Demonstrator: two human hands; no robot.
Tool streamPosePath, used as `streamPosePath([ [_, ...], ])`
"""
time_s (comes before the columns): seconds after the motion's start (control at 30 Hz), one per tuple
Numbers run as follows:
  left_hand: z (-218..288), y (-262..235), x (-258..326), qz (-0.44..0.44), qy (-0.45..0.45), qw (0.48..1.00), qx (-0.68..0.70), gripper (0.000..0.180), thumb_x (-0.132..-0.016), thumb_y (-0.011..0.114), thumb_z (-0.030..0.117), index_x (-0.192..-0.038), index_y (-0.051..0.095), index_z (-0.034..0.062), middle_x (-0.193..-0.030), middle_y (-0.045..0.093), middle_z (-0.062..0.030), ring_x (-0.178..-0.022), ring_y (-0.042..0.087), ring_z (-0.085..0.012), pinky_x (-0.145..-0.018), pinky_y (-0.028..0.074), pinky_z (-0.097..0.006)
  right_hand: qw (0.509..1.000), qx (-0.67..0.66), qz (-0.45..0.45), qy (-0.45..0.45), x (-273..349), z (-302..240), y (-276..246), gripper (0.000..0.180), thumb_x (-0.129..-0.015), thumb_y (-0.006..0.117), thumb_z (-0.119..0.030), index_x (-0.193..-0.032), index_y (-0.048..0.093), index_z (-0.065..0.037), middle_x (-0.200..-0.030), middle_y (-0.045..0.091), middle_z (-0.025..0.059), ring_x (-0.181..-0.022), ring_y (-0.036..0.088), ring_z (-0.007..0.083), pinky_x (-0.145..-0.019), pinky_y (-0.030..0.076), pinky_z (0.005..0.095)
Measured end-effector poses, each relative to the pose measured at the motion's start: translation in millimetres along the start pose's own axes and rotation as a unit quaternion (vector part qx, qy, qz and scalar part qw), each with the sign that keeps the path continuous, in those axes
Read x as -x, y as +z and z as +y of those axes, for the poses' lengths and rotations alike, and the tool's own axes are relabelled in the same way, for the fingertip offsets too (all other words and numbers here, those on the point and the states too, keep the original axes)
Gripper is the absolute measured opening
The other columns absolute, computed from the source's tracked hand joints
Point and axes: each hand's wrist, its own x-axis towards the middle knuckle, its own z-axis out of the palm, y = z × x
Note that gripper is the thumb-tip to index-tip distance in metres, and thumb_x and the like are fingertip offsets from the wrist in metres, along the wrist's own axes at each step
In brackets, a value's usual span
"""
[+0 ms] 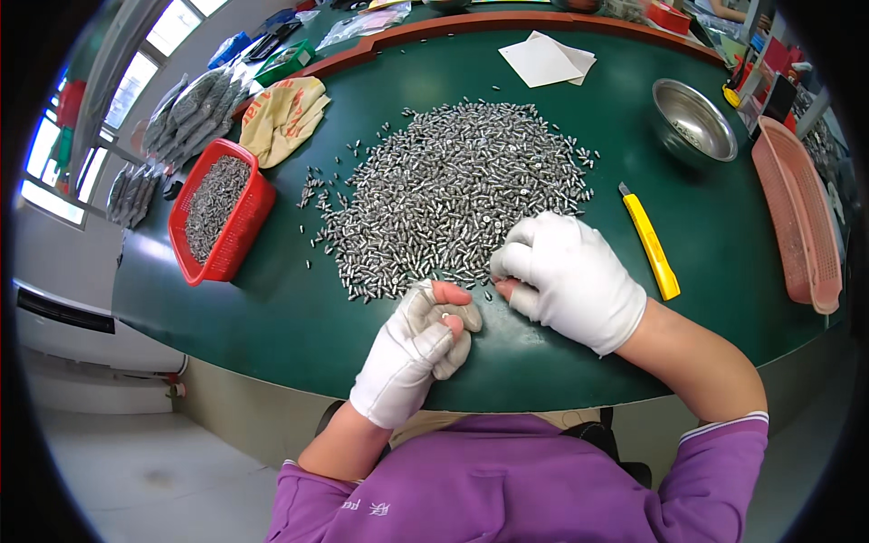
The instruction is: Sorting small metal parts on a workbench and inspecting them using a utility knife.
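Observation:
A broad heap of small silver metal parts (462, 181), short and pointed like little plugs, is spread over the green table. At its near edge, my left hand (412, 348) wears a white glove with bare thumb and index tips. Its fingers are curled, the thumb bent against them; a tiny pale spot shows by the thumb tip, too small to name. My right hand (575, 276), also in a white glove, is closed at the heap's near right edge. Its thumb and fingertips press together, and anything between them is hidden. One loose part lies between the hands.
A red plastic basket (258, 204) of metal parts stands left, beside a beige cloth bag (285, 113). Right are a yellow utility knife (654, 249), a steel bowl (674, 95) and a pink basket (792, 213). White cards (539, 61) lie near the raised back rim (507, 20).

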Motion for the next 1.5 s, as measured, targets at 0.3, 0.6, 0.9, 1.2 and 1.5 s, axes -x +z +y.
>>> streamPosePath([
  [0.3, 0.8, 13.2, -2.3, 0.019, -0.015, 0.998, -0.051, 0.021, -0.099, 0.056, 0.023, -0.112, 0.054, 0.0066, -0.089, 0.060, -0.0032, -0.058, 0.045, -0.0051, -0.051, 0.035, -0.019, 0.919, -0.386, -0.018, 0.081, 4.4, -13.4, 2.6, 0.011, -0.080, 0.069, -0.010, -0.091, 0.069, -0.009, -0.084, 0.061, 0.0086, -0.076, 0.062, 0.0257, -0.070, 0.052, 0.0356],
  [0.6, 2.2, 5.6, -3.7, -0.010, -0.001, 0.998, -0.059, 0.023, -0.101, 0.052, 0.029, -0.107, 0.056, 0.0065, -0.089, 0.061, -0.0031, -0.057, 0.044, -0.0046, -0.050, 0.035, -0.019, 0.999, -0.019, 0.045, 0.016, 1.5, 6.5, 0.5, 0.006, -0.076, 0.067, -0.016, -0.082, 0.068, -0.014, -0.081, 0.060, 0.0072, -0.079, 0.061, 0.0269, -0.069, 0.051, 0.0387],
  [0.9, -2.3, 1.8, -7.8, -0.025, 0.034, 0.999, -0.031, 0.033, -0.098, 0.056, 0.031, -0.117, 0.049, 0.0050, -0.101, 0.058, -0.0082, -0.059, 0.044, -0.0065, -0.052, 0.034, -0.019, 0.997, 0.072, -0.014, -0.032, 0.3, 6.4, -0.9, 0.013, -0.071, 0.071, -0.013, -0.084, 0.068, -0.015, -0.085, 0.061, 0.0046, -0.080, 0.060, 0.0273, -0.069, 0.051, 0.0395],
  [1.2, -5.7, 4.4, -5.4, 0.009, 0.023, 1.000, -0.001, 0.032, -0.096, 0.060, 0.028, -0.115, 0.047, 0.0054, -0.095, 0.055, -0.0069, -0.057, 0.043, -0.0059, -0.048, 0.032, -0.018, 0.999, 0.045, -0.003, -0.002, 2.1, 0.1, 6.5, 0.014, -0.073, 0.073, -0.014, -0.085, 0.067, -0.011, -0.084, 0.061, 0.0065, -0.081, 0.061, 0.0277, -0.070, 0.051, 0.0385],
  [1.5, 0.7, 10.8, -4.6, 0.030, -0.022, 0.999, -0.021, 0.017, -0.100, 0.054, 0.016, -0.113, 0.054, 0.0057, -0.090, 0.062, -0.0057, -0.055, 0.045, -0.0045, -0.047, 0.035, -0.017, 0.923, -0.371, -0.001, 0.098, 3.1, -14.9, 8.0, 0.012, -0.078, 0.070, -0.009, -0.089, 0.068, -0.006, -0.083, 0.061, 0.0092, -0.074, 0.062, 0.0239, -0.069, 0.052, 0.0341],
])
